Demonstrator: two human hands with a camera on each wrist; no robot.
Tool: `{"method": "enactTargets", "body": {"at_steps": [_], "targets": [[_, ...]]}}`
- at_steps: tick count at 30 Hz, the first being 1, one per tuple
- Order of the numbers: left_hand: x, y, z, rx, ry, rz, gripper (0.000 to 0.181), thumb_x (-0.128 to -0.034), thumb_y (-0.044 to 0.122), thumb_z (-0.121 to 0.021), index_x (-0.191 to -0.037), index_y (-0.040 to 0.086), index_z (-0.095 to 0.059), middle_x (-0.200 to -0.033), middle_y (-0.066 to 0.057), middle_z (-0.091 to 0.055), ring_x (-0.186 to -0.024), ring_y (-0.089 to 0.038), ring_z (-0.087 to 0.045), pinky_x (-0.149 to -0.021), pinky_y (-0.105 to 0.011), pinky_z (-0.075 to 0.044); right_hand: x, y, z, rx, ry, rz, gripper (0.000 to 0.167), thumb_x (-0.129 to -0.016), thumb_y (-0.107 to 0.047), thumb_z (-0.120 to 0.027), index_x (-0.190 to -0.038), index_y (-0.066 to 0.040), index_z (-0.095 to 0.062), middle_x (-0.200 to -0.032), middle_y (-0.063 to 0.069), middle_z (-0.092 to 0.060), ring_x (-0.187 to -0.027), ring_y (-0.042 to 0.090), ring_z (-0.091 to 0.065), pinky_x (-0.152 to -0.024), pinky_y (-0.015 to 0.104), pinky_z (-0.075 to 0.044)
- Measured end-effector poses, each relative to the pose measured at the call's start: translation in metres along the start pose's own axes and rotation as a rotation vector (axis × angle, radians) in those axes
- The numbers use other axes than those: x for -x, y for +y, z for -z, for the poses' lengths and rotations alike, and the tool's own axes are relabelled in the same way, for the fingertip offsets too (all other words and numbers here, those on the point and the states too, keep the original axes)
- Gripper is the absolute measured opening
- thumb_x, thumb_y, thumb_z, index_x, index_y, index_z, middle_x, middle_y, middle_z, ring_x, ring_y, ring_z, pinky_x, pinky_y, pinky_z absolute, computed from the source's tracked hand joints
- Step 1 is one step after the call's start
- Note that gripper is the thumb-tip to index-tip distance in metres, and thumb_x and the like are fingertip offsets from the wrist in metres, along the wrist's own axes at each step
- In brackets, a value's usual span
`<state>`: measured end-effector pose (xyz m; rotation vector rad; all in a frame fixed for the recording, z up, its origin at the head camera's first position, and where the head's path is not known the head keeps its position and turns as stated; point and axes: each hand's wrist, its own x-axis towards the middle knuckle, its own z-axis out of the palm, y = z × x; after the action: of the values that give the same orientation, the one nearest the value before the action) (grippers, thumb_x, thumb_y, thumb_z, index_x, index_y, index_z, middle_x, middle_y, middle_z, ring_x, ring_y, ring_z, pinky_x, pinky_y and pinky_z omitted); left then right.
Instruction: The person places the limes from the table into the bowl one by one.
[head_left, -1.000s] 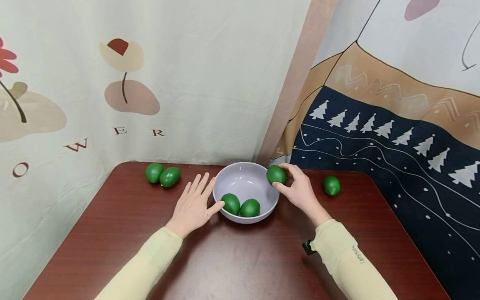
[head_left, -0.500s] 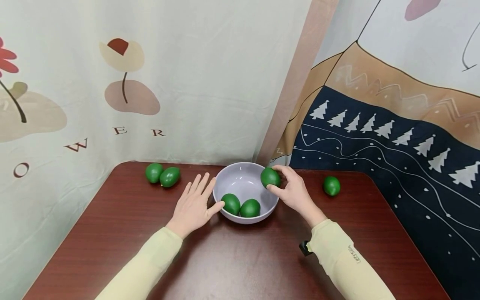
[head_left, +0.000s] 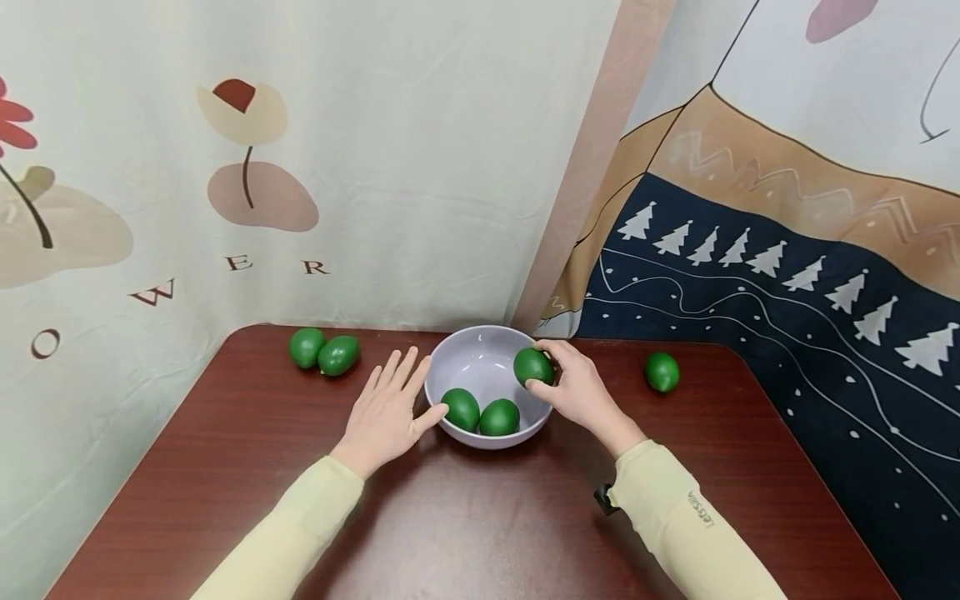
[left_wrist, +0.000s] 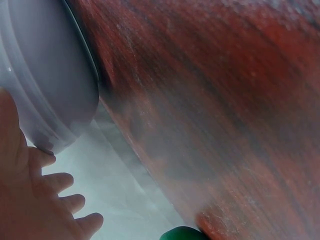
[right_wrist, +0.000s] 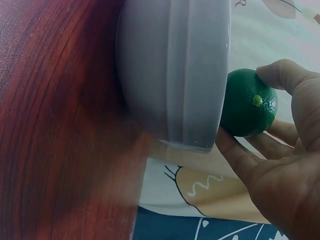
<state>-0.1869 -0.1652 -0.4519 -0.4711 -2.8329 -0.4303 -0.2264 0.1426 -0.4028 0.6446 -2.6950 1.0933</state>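
Observation:
A pale purple bowl [head_left: 486, 358] stands near the table's back edge, with two green limes [head_left: 461, 409] [head_left: 499, 417] lying inside at its front. The right hand [head_left: 588, 392] pinches another lime [head_left: 532, 367] between thumb and fingers over the bowl's right side. In the right wrist view that lime [right_wrist: 248, 102] is at the rim of the bowl [right_wrist: 175, 70], held by the hand [right_wrist: 285, 175]. The left hand [head_left: 386, 412], fingers spread and straight, is at the bowl's left rim; its thumb touches there. The left wrist view has this hand [left_wrist: 30, 185] beside the bowl [left_wrist: 50, 60].
Two limes [head_left: 307, 347] [head_left: 339, 355] lie side by side at the table's back left. A single lime [head_left: 662, 372] lies at the back right of the brown table [head_left: 480, 525]. Printed curtains [head_left: 420, 167] hang behind the table.
The right hand has moved left and slightly down in the head view, carrying its lime from the bowl's right rim further over the bowl. The left hand has stayed in place.

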Motion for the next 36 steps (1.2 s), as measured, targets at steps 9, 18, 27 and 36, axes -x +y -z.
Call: {"method": "enactTargets", "body": {"at_steps": [9, 18, 27, 36], "targets": [[0.0, 0.001, 0.001, 0.002, 0.008, -0.002, 0.082, -0.0982, 0.059, -0.059, -0.16, 0.008, -0.039, -0.166, -0.019, -0.032, -0.155, -0.041, -0.025, -0.124, -0.059, -0.024, -0.003, -0.003, -0.004, 0.061, -0.06, 0.013, 0.051, -0.086, -0.014, -0.08, -0.133, -0.003, -0.064, -0.133, 0.015, -0.064, -0.108, 0.031, -0.064, -0.092, 0.046, -0.058], [0.001, 0.001, 0.001, -0.001, 0.006, 0.002, 0.082, -0.0982, 0.059, -0.059, -0.16, 0.008, -0.039, -0.166, -0.019, -0.032, -0.156, -0.041, -0.024, -0.124, -0.058, -0.024, -0.003, -0.007, -0.007, 0.148, -0.108, 0.013, 0.049, -0.086, -0.014, -0.079, -0.132, -0.006, -0.065, -0.131, 0.011, -0.063, -0.108, 0.029, -0.062, -0.091, 0.046, -0.057], [0.0, 0.001, 0.001, 0.014, -0.017, 0.016, 0.083, -0.0985, 0.06, -0.057, -0.161, 0.009, -0.037, -0.168, -0.018, -0.029, -0.157, -0.04, -0.021, -0.125, -0.058, -0.021, -0.004, -0.006, -0.012, 0.232, -0.151, 0.035, 0.047, -0.085, -0.017, -0.08, -0.13, -0.008, -0.066, -0.125, 0.009, -0.064, -0.106, 0.026, -0.06, -0.089, 0.042, -0.057], [0.0, 0.0, 0.0, 0.012, -0.019, 0.017, 0.084, -0.0984, 0.06, -0.057, -0.161, 0.009, -0.036, -0.168, -0.018, -0.028, -0.156, -0.04, -0.022, -0.126, -0.057, -0.02, -0.005, -0.009, -0.016, 0.342, -0.19, 0.089, 0.05, -0.081, -0.015, -0.08, -0.128, -0.004, -0.067, -0.125, 0.013, -0.066, -0.105, 0.027, -0.062, -0.086, 0.042, -0.056]]}}
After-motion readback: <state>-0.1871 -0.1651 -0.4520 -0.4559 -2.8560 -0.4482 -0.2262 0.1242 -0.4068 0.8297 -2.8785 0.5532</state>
